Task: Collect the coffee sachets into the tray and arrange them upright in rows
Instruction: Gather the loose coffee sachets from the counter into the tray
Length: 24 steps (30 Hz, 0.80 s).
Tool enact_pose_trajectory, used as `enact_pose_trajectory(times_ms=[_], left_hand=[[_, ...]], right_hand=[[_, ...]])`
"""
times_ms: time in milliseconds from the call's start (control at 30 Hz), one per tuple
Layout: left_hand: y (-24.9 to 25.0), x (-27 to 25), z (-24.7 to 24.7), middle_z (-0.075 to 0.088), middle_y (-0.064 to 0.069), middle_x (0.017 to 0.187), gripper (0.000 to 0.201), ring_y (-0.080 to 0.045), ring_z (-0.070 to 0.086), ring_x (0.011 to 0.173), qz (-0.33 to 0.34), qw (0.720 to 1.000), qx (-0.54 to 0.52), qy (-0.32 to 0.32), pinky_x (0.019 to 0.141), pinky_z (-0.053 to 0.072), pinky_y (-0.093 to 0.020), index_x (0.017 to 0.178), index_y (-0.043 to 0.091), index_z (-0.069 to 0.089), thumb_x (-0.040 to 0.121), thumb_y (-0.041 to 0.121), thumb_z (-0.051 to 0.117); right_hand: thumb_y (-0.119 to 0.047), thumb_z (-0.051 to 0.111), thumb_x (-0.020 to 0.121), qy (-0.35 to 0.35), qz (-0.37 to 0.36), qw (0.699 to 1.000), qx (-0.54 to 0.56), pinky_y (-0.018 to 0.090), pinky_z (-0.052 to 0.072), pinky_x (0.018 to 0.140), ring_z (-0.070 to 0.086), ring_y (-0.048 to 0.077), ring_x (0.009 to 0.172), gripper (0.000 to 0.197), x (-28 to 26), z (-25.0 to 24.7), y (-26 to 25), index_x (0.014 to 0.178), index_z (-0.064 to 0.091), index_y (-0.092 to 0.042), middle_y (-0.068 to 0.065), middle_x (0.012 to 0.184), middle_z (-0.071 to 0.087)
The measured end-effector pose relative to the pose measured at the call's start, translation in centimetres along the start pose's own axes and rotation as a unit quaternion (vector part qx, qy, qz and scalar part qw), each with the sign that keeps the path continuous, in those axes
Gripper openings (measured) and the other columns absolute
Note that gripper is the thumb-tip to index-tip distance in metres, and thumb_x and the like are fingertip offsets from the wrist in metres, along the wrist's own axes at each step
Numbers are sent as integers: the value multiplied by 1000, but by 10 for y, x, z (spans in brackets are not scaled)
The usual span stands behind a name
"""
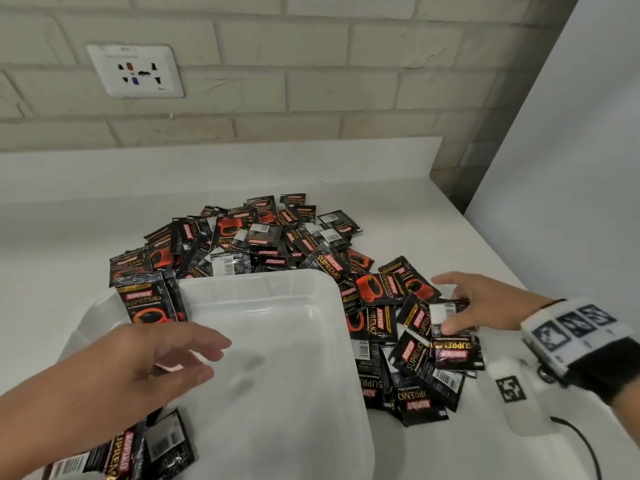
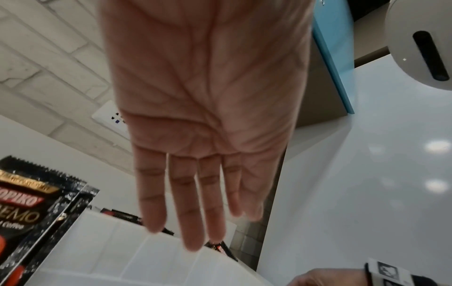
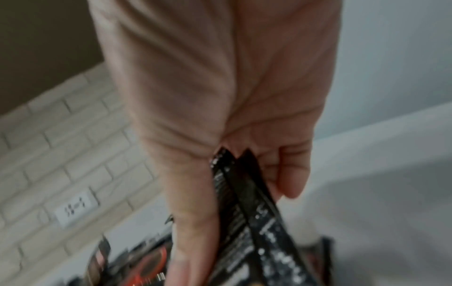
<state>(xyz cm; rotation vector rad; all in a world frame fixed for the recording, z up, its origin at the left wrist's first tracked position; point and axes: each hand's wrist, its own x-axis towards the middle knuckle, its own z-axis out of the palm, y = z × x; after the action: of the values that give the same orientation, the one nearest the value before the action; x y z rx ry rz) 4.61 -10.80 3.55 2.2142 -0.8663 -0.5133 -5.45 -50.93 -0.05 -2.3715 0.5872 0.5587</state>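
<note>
A heap of black and red coffee sachets [image 1: 263, 237] lies on the white counter behind and to the right of a translucent plastic tray [image 1: 277, 341]. A few sachets [image 1: 149, 299] stand upright against the tray's far-left corner, also seen in the left wrist view [image 2: 26, 218]. My left hand [image 1: 149, 362] hovers over the tray's left side with straight fingers [image 2: 193, 209] and holds nothing. My right hand [image 1: 474, 303] is over the loose sachets right of the tray and pinches two sachets [image 3: 247, 209] between thumb and fingers.
More sachets [image 1: 138, 445] lie at the tray's near-left corner. A wall socket [image 1: 135, 71] sits on the brick wall behind. A white panel [image 1: 571, 150] closes the right side. A white device with a cable [image 1: 516, 396] hangs below my right wrist.
</note>
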Motion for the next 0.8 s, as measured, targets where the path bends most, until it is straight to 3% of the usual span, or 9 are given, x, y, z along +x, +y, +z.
enact_pose_trajectory(times_ms=[67,133,200,267,367,500,600,700,800], left_hand=[[7,4,1,68,30,81,66,10,64,81,11,1000,6,-1,72,50,-15,86,64,60,37,101,35],[11,9,1,70,25,79,60,6,66,79,29,1000,1,12,71,52,-22,83,56,65,44,95,44],[17,15,1,70,23,80,42,2,67,77,38,999,-6,22,72,52,-22,82,51,66,51,77,55],[26,21,0,68,26,87,36,3,65,79,56,998,2,18,73,51,-18,84,50,64,55,69,55],[42,33,2,65,21,98,52,5,62,84,58,998,5,7,72,50,-13,94,54,56,53,86,50],[69,56,14,55,29,108,55,6,58,96,25,997,-65,-19,84,52,-25,101,49,50,49,64,59],[88,71,26,58,16,114,65,-2,63,95,27,987,-152,-38,83,53,-22,115,40,44,54,52,64],[93,81,32,67,4,84,45,-15,66,73,14,975,-221,-17,65,54,-24,115,24,50,75,25,70],[81,82,31,59,10,57,32,-8,60,59,-4,970,-240,28,56,46,-19,107,22,55,82,7,66]], right_hand=[[-21,78,71,10,-3,999,-37,31,39,100,52,19,113,63,12,12,-3,125,47,-23,2,121,50],[-20,80,68,19,-20,999,-36,29,47,87,58,13,94,38,18,20,-5,98,56,-24,0,108,58],[-20,80,68,10,-22,999,-29,26,48,75,58,10,83,32,17,21,-5,84,53,-25,-1,97,57],[-20,79,70,2,-22,1000,-15,23,47,71,59,11,84,30,11,16,-6,84,53,-23,-1,97,60],[-20,77,72,23,-52,998,11,18,44,67,63,10,85,24,-5,-5,-23,85,57,-21,-3,95,66],[-19,76,71,123,-169,975,73,12,43,59,61,-1,69,22,-32,-22,-83,82,58,-23,-8,84,67],[-16,74,74,123,-267,947,129,6,45,63,57,-9,67,27,-42,-13,-128,84,52,-29,-11,89,63],[-12,67,81,88,-316,926,185,19,51,74,59,-1,77,28,-40,4,-152,92,49,-30,-7,97,60],[-14,59,85,45,-311,910,270,29,54,79,61,12,88,24,-38,9,-153,100,49,-29,2,104,58]])
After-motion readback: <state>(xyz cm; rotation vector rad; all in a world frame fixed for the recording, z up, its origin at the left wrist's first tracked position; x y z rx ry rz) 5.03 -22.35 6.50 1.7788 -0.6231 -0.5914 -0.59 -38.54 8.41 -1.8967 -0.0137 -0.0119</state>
